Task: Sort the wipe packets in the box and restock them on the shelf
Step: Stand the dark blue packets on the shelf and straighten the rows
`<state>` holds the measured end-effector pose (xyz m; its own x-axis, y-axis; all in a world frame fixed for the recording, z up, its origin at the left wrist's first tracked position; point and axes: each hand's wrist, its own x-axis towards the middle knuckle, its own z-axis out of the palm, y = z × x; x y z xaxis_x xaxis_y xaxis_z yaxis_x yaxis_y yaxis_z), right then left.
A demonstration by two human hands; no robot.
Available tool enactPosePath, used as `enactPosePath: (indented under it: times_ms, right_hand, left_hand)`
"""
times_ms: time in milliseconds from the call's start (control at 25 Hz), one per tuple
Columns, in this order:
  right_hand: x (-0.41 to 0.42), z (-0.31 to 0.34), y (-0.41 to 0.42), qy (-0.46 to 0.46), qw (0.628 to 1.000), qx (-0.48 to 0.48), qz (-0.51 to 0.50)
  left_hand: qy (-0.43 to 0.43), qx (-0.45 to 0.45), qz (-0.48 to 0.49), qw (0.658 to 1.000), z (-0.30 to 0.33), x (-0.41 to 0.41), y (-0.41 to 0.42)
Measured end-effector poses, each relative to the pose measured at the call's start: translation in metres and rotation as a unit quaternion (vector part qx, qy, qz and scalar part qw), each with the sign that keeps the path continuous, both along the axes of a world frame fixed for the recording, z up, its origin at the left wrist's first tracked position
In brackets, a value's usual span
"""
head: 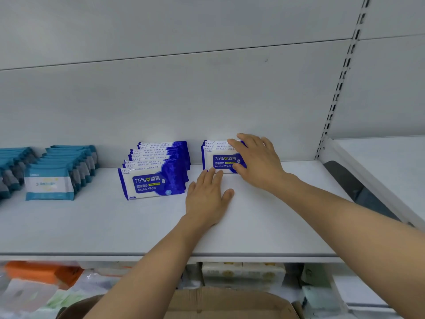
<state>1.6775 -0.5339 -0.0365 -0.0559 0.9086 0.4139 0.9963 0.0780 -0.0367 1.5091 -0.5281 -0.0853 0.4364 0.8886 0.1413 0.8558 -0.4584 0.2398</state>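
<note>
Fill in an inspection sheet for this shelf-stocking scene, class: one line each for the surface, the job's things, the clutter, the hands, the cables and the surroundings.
Surface: pale shelf, bare at the front.
Job's things: short row of blue alcohol wipe packets standing at the back; longer blue row to its left; teal packet rows further left; cardboard box below.
Clutter: nothing seen.
Hands: right hand grips the short row; left hand lies flat on the shelf, fingertips at the row's base.
Cables: nothing seen.
Surroundings: pale back panel, slotted upright, blurred goods on the lower shelf.
</note>
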Motion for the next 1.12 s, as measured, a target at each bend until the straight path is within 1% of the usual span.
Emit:
enactPosePath:
  times_ms: [120,240,360,440,520,560,600,680,760,840,920,1000,1120]
  right_hand:
    - [-0.005,-0.001,-0.027,0.002,1.0,0.019,0.004]
    - [-0.013,-0.003,-0.059,0.02,1.0,0.005,-0.005]
    - [-0.027,-0.005,-0.103,0.067,0.998,0.005,-0.009]
    - [-0.038,-0.013,-0.142,0.088,0.995,0.045,0.005]
    - [-0.049,-0.026,-0.184,0.089,0.988,0.122,0.019]
    - [-0.055,-0.036,-0.205,0.092,0.985,0.142,0.019]
    - [-0.06,-0.046,-0.224,0.098,0.984,0.147,0.016]
    - [-0.069,-0.076,-0.257,0.121,0.984,0.129,0.007]
    - [-0.075,-0.114,-0.286,0.152,0.986,0.075,-0.008]
    - [-0.077,-0.156,-0.312,0.194,0.979,-0.053,-0.044]
    - [-0.075,-0.196,-0.336,0.217,0.949,-0.216,-0.079]
    - [-0.071,-0.235,-0.358,0.219,0.905,-0.354,-0.088]
    - [-0.076,-0.28,-0.385,0.2,0.854,-0.472,-0.092]
  left_hand:
    - [0.0,0.014,-0.008,1.0,-0.001,-0.009,-0.011]
    - [-0.004,0.009,-0.019,1.0,0.005,-0.016,-0.029]
    - [-0.065,0.049,-0.044,0.996,0.013,-0.032,-0.059]
    - [-0.12,0.099,-0.068,0.985,0.012,-0.051,-0.094]
    - [-0.152,0.148,-0.095,0.973,0.002,-0.071,-0.13]
    - [-0.164,0.155,-0.11,0.968,-0.007,-0.081,-0.148]
    - [-0.175,0.15,-0.122,0.965,-0.017,-0.089,-0.164]
    - [-0.18,0.108,-0.136,0.968,-0.042,-0.099,-0.195]
    - [-0.163,0.034,-0.135,0.977,-0.076,-0.104,-0.221]
    - [-0.152,-0.096,-0.125,0.976,-0.118,-0.106,-0.243]
    - [-0.146,-0.219,-0.108,0.959,-0.161,-0.106,-0.262]
    - [-0.114,-0.32,-0.08,0.937,-0.198,-0.106,-0.282]
    - [-0.063,-0.416,-0.051,0.906,-0.239,-0.105,-0.309]
